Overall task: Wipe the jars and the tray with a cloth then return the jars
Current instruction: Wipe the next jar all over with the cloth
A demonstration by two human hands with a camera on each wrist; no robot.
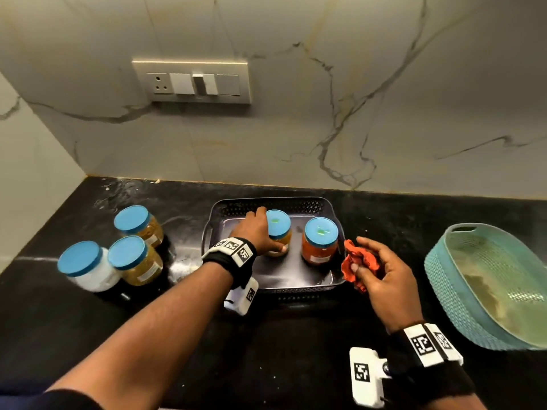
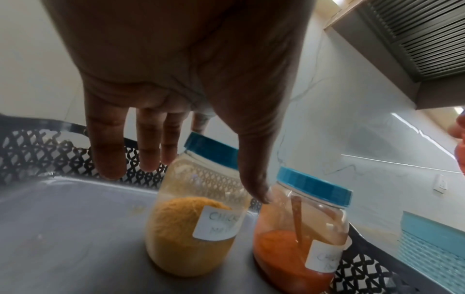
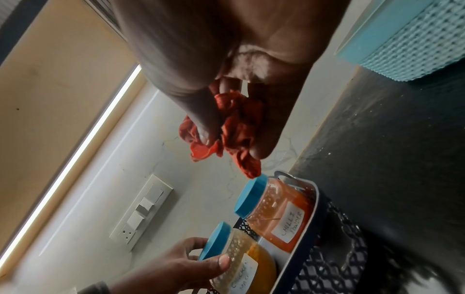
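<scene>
A dark perforated tray (image 1: 296, 279) sits mid-counter with two blue-lidded jars standing in it. My left hand (image 1: 268, 232) wraps the yellow-powder jar (image 1: 278, 229) near its lid, thumb in front, fingers behind; the same jar (image 2: 191, 228) shows in the left wrist view beside the red chilli-powder jar (image 2: 297, 238). That red jar (image 1: 321, 241) stands free at the tray's right end. My right hand (image 1: 358, 254) holds a crumpled orange-red cloth (image 1: 349, 270) just right of the tray, above the counter; the right wrist view shows the cloth (image 3: 236, 129) bunched between thumb and fingers.
Three more blue-lidded jars stand on the black counter left of the tray: two with yellow contents (image 1: 137, 221) (image 1: 130, 258) and one with white (image 1: 84, 266). A teal woven basket (image 1: 488, 285) lies at the right. A marble wall with a switch panel (image 1: 191, 81) backs the counter.
</scene>
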